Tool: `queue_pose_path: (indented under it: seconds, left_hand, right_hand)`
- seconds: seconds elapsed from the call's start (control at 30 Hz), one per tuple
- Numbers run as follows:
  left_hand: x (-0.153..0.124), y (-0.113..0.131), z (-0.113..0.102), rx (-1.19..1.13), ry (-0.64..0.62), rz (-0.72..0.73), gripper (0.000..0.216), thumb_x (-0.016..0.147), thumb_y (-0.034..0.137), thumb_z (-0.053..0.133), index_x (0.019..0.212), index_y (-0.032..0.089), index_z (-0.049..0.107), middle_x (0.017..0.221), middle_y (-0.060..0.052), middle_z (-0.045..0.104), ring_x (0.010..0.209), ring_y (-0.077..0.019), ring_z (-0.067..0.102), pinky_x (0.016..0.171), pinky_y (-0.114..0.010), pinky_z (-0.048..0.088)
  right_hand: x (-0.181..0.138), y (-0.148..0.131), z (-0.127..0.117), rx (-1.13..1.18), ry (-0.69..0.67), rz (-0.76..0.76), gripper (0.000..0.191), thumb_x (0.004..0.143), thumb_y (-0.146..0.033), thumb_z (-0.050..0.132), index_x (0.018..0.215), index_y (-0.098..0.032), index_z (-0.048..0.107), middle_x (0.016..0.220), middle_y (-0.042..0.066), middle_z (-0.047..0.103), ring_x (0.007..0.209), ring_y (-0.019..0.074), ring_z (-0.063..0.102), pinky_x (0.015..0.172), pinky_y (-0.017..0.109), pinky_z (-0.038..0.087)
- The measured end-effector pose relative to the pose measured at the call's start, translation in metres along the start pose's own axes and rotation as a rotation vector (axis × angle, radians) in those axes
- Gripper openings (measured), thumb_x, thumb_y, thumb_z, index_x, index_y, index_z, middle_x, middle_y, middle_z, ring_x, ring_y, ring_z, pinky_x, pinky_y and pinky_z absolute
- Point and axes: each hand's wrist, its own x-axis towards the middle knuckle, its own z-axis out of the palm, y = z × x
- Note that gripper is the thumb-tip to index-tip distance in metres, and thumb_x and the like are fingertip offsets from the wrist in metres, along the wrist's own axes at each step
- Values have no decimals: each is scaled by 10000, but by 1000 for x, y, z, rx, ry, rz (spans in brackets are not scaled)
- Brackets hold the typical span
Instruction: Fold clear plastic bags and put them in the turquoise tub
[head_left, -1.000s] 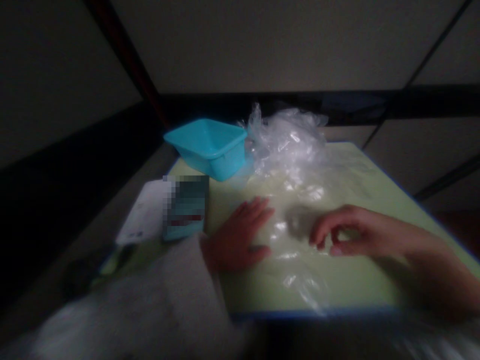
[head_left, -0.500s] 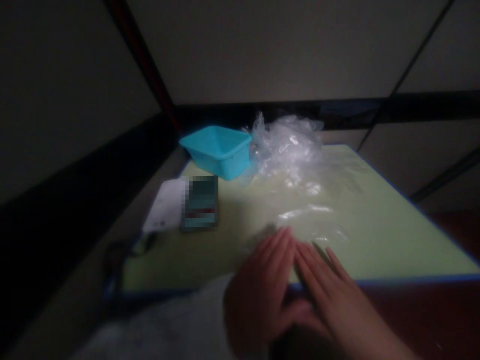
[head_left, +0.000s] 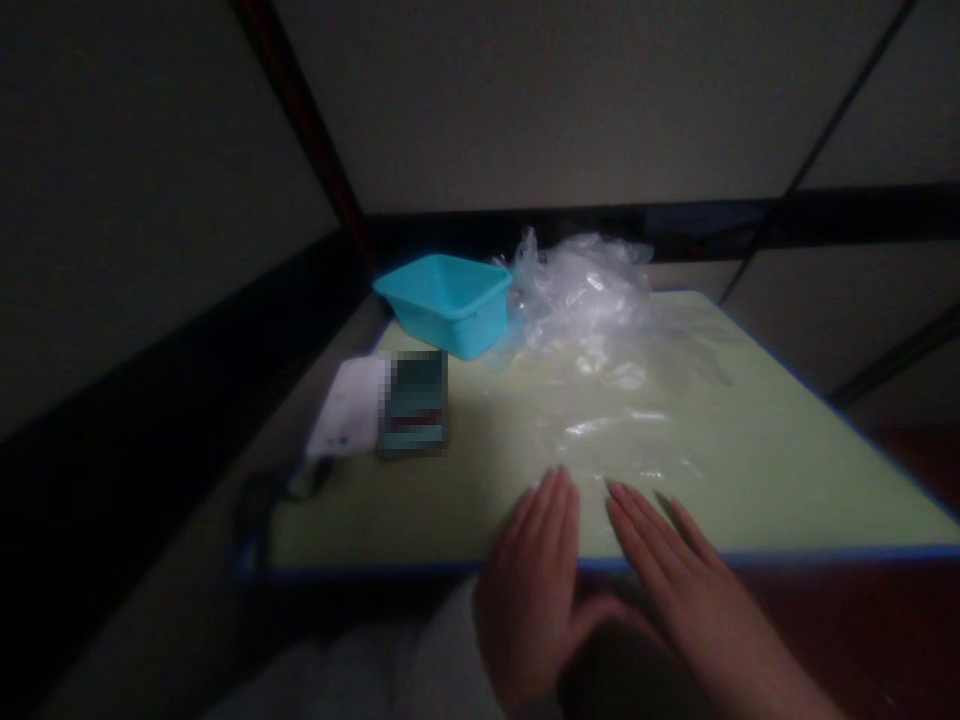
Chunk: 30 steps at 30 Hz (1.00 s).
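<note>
My left hand [head_left: 534, 575] lies flat, palm down, over the front edge of the table, its fingers stretched out side by side. To its right, my right hand [head_left: 671, 570] is also flat with straight fingers, angled toward the left. A gap separates the two sets of fingertips, while the thumbs come close together below. Just beyond the fingers a clear plastic bag [head_left: 615, 425] is spread on the table, its near edge hard to make out. Farther back the clear plastic rises in a crumpled heap [head_left: 589, 285]. Neither hand grips anything.
A turquoise plastic basin [head_left: 469, 330] stands at the back left of the yellow-green table [head_left: 787, 450]. In front of it lie a dark blurred-out rectangular item [head_left: 415, 405] and a white sheet-like item [head_left: 349, 410]. Something dark, perhaps a cable [head_left: 315, 478], is at the left edge. Walls stand behind and left.
My fingertips, which were close together, have moved apart, the left hand drawing back slightly toward the table edge. The view has shifted a little; the basin and plastic stay in place.
</note>
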Motion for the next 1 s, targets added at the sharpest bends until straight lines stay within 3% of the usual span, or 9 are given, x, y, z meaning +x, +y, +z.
queue_pose_path:
  seconds: [0.13, 0.37, 0.53, 0.6, 0.7, 0.87, 1.0]
  left_hand:
    - [-10, -16, -6, 39, 16, -43, 840, 810, 632, 510, 1409, 81, 303, 1476, -193, 295, 1361, -312, 295, 1060, -442, 391]
    - [-31, -46, -8, 84, 57, -55, 776, 890, 594, 379, 1444, 83, 193, 1468, -213, 311, 1347, -318, 333, 1024, -469, 415]
    - [-34, -57, -12, 62, 85, -56, 814, 894, 603, 350, 1472, 101, 77, 1482, -224, 272, 1364, -337, 289, 1033, -520, 375]
    - [-24, -55, -19, 18, 107, -67, 820, 897, 607, 334, 1476, 114, 26, 1507, -218, 207, 1394, -332, 211, 1070, -550, 304]
    - [6, -40, -30, -80, 147, -59, 710, 951, 496, 294, 1474, 109, 8, 1533, -188, 136, 1424, -278, 100, 1118, -513, 243]
    - [73, 0, -22, -135, 83, -9, 606, 969, 423, 271, 1424, 25, 236, 1525, -174, 186, 1424, -247, 125, 1141, -427, 250]
    - [97, 14, 3, -81, 18, -65, 595, 976, 415, 255, 1406, 5, 285, 1508, -176, 238, 1407, -254, 197, 1146, -411, 239]
  right_hand:
    - [-1, 0, -1, 42, -24, 19, 576, 834, -182, 407, 1385, -24, 363, 1470, 184, 324, 1357, 266, 311, 1024, 483, 376]
    - [-3, -1, 3, 108, -45, 28, 647, 841, -196, 428, 1443, -37, 253, 1488, 169, 280, 1334, 280, 354, 988, 490, 437]
    - [-4, 8, -25, 281, -72, 56, 701, 910, -387, 399, 1471, -42, 161, 1508, 141, 238, 1337, 267, 347, 997, 414, 457]
    - [4, 22, -38, 337, -11, 142, 675, 938, -399, 349, 1482, -67, 124, 1519, 122, 212, 1334, 238, 355, 1000, 356, 455]
    - [27, 49, -38, 354, 56, 251, 631, 955, -346, 337, 1497, -160, 74, 1542, 78, 147, 1374, 242, 258, 1087, 414, 335]
    - [56, 84, 13, 351, -35, 200, 611, 960, -349, 316, 1493, -139, 102, 1513, 147, 237, 1383, 256, 226, 1100, 484, 271]
    - [49, 93, 45, 318, -99, 153, 610, 959, -375, 311, 1483, -105, 150, 1495, 180, 267, 1385, 258, 219, 1092, 472, 285]
